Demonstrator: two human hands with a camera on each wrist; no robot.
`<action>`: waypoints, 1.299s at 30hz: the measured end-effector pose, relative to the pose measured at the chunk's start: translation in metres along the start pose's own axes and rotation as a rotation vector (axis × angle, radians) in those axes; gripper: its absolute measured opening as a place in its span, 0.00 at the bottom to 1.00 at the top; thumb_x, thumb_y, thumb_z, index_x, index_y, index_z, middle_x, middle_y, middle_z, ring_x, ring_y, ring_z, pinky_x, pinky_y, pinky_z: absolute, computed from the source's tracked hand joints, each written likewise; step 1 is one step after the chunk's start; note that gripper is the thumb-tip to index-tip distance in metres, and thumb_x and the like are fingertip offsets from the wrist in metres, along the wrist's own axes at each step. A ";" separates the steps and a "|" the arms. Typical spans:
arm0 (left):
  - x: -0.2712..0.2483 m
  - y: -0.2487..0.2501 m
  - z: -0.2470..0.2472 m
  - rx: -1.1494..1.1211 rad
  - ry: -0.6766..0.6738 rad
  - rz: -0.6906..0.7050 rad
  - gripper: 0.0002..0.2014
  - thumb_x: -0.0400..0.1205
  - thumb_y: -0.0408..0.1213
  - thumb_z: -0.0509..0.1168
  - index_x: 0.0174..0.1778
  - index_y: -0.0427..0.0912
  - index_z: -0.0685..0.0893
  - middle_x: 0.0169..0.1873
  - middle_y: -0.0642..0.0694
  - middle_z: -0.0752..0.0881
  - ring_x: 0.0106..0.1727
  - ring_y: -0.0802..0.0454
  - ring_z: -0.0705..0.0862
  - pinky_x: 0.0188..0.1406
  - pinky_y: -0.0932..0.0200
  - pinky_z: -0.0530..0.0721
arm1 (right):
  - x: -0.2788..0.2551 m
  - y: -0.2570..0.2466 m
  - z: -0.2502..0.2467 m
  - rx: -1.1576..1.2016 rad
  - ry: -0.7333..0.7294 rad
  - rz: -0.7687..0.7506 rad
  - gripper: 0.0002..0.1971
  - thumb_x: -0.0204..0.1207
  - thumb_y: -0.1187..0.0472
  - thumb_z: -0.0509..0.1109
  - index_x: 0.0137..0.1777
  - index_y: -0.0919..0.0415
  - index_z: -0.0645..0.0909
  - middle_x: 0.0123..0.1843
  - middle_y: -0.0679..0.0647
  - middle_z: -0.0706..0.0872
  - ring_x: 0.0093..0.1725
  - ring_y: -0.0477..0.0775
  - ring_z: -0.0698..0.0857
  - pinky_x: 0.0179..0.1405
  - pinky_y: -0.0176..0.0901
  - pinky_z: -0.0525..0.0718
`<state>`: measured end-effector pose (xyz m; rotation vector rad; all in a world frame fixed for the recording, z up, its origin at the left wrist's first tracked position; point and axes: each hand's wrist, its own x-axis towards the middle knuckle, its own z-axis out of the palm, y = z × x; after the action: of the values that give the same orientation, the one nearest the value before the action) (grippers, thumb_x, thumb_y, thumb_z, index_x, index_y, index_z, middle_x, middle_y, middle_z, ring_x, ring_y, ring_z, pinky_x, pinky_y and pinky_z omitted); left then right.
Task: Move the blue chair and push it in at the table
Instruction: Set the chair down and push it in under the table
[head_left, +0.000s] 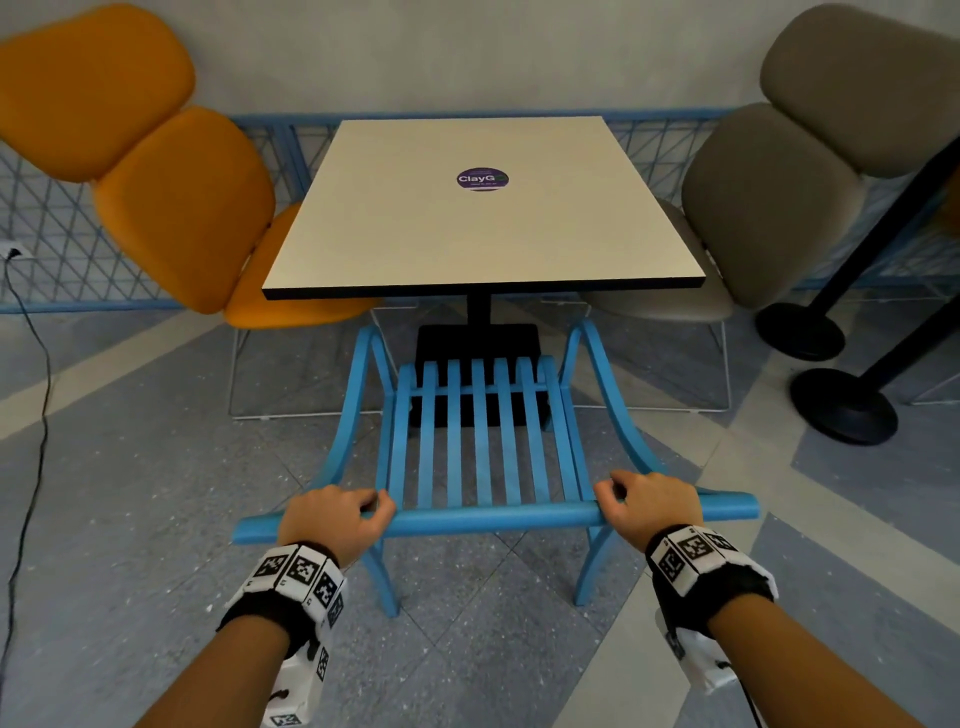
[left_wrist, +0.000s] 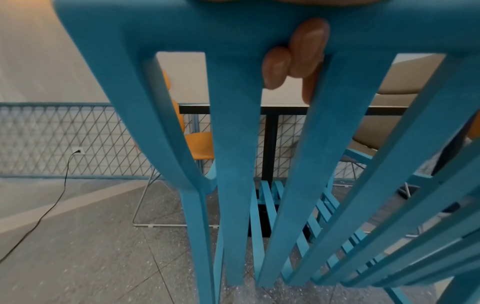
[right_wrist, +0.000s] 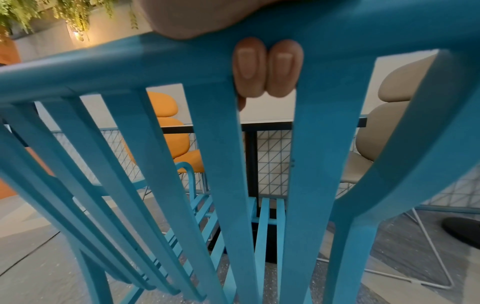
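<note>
A blue slatted chair (head_left: 480, 447) stands on the floor facing the square white table (head_left: 483, 218), its seat front near the table's black base. My left hand (head_left: 345, 512) grips the left part of the chair's top rail, and my right hand (head_left: 641, 501) grips the right part. In the left wrist view, fingertips (left_wrist: 307, 47) curl under the blue rail (left_wrist: 182, 26). In the right wrist view two fingertips (right_wrist: 267, 67) wrap over the rail (right_wrist: 130, 61) between the back slats.
An orange padded chair (head_left: 171, 171) stands left of the table and a beige padded chair (head_left: 779, 197) right of it. Black round stand bases (head_left: 841, 405) sit at the right. A black cable (head_left: 31, 364) runs down the floor at left. A blue mesh fence (head_left: 52, 234) lines the wall.
</note>
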<state>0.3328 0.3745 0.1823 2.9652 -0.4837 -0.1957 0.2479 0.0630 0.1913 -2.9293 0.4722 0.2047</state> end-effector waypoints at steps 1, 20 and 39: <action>0.001 -0.001 -0.001 0.005 -0.004 -0.002 0.25 0.68 0.58 0.37 0.25 0.50 0.76 0.15 0.50 0.74 0.22 0.48 0.77 0.22 0.60 0.76 | 0.000 -0.002 0.001 0.013 0.006 0.009 0.20 0.76 0.48 0.51 0.24 0.53 0.66 0.20 0.48 0.71 0.30 0.56 0.77 0.21 0.39 0.65; 0.005 0.001 0.004 0.080 0.119 0.038 0.22 0.70 0.50 0.47 0.14 0.46 0.75 0.06 0.51 0.62 0.09 0.49 0.61 0.19 0.74 0.49 | -0.001 0.006 0.009 -0.004 0.043 -0.045 0.22 0.61 0.42 0.37 0.23 0.54 0.66 0.21 0.51 0.75 0.25 0.58 0.74 0.25 0.41 0.66; -0.021 0.003 -0.019 -0.076 0.013 0.121 0.30 0.74 0.59 0.39 0.47 0.44 0.80 0.41 0.43 0.86 0.44 0.42 0.84 0.44 0.53 0.75 | -0.014 0.004 -0.020 0.073 -0.054 -0.090 0.14 0.81 0.52 0.55 0.46 0.60 0.78 0.37 0.57 0.82 0.43 0.63 0.82 0.44 0.49 0.76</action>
<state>0.3150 0.3810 0.2034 2.8505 -0.6369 -0.1773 0.2353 0.0593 0.2125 -2.8578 0.3326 0.2483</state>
